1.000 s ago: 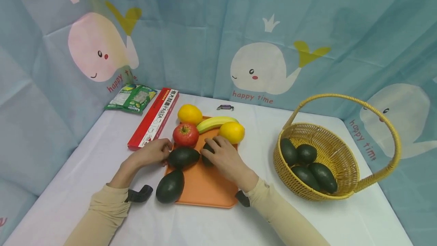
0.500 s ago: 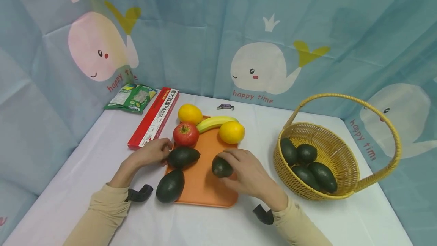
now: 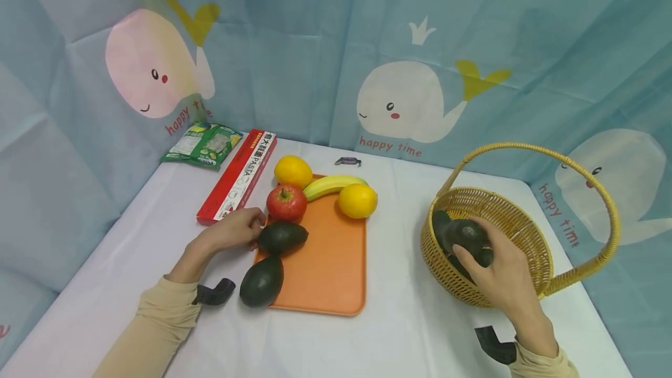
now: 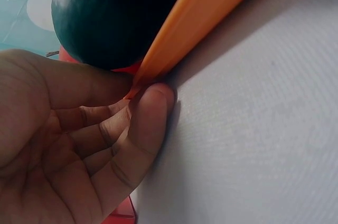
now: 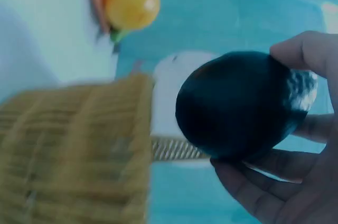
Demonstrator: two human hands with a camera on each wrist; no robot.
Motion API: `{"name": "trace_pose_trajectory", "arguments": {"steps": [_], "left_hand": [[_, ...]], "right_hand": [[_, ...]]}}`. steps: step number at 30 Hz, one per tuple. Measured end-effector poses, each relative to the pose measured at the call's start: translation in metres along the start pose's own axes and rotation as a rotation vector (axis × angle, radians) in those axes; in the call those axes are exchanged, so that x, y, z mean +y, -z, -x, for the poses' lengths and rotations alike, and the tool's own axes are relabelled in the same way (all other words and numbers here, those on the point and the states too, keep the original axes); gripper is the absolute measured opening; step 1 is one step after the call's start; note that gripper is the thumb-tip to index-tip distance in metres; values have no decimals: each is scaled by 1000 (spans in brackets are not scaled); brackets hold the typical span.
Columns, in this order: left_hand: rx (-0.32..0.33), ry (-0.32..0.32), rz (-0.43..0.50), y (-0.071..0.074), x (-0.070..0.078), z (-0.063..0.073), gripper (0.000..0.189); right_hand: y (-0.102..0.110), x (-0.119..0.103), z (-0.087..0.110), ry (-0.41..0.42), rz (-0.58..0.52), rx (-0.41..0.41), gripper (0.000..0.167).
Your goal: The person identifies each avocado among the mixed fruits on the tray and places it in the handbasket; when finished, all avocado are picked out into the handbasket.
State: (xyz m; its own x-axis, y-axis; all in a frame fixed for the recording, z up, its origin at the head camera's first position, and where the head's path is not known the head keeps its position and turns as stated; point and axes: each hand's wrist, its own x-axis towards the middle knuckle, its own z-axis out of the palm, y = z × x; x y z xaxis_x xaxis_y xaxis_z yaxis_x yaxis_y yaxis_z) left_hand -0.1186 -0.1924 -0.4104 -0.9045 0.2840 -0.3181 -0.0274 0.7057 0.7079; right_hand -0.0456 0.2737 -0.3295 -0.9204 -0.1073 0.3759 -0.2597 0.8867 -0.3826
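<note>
My right hand point(image 3: 501, 267) holds a dark green avocado point(image 3: 464, 235) between thumb and fingers, over the left part of the woven basket point(image 3: 437, 264). Several other avocados lie in that basket, partly covered by the hand. In the right wrist view the held avocado point(image 5: 243, 105) stands out beside the basket's wall point(image 5: 79, 145). At the left edge of the orange tray point(image 3: 331, 267), my left hand point(image 3: 233, 229) pinches the rim, as the left wrist view shows on the tray edge point(image 4: 182, 26). Two avocados remain by it, one on the tray point(image 3: 283, 238), one overlapping its near left edge point(image 3: 261, 282).
A red pomegranate point(image 3: 286, 203), a banana point(image 3: 333, 185) and two yellow lemons, one left point(image 3: 293, 171) and one right point(image 3: 358, 200), sit at the tray's far end. Behind are a red pasta box point(image 3: 236, 179), a green packet point(image 3: 203, 144) and a purple-wrapped candy point(image 3: 348, 161). The basket's tall handle point(image 3: 604, 203) arches up.
My right hand has picked an avocado off the tray and carried it rightward to over the basket. The left hand stays at the tray's edge.
</note>
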Motion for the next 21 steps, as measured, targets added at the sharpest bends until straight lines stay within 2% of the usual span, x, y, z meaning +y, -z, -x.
{"name": "trace_pose_trajectory", "arguments": {"steps": [7,16,21], "left_hand": [[-4,-1,2,1,0,-2,27],[-8,3,12,-1,0,-2,27],[-1,6,10,-1,0,-2,27]], "right_hand": [[-10,20,8,-3,39,-67,58],[-19,27,1,-37,157,-150,58],[-25,34,0,-1,215,-130,50]]}}
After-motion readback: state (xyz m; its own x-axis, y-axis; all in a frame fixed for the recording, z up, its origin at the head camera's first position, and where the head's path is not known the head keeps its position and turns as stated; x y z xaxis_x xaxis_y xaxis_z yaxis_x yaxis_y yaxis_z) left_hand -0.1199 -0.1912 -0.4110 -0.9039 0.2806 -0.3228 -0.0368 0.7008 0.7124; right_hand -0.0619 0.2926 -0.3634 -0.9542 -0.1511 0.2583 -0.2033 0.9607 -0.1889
